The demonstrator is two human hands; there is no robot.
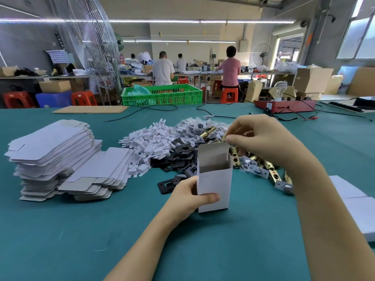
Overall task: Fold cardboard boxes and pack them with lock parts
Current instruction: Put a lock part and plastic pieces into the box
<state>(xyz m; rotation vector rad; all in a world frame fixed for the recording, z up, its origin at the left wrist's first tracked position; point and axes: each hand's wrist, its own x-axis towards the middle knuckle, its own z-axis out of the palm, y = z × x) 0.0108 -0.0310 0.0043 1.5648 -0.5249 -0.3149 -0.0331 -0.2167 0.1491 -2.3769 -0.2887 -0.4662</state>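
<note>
The left hand (189, 196) grips the upright open box (214, 179) on the table (81, 230) while right-hand fingers (237, 140) pinch its top flap — a brass latch (235, 157) dropped in crooked could snag there — tipping it.

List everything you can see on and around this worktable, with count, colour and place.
Open box: one, white, upright, centre.
Flat box blanks: two stacks, white, left.
Plastic inserts: pile, white, behind the box.
Strike plates: pile, black, centre.
Latch bolts: several, brass, right.
Crate: one, green, beyond the table.
Table: one, teal.
Left hand: holds the box.
Right hand: at the box's top flap, fingers curled; what the grip holds is unclear.
</note>
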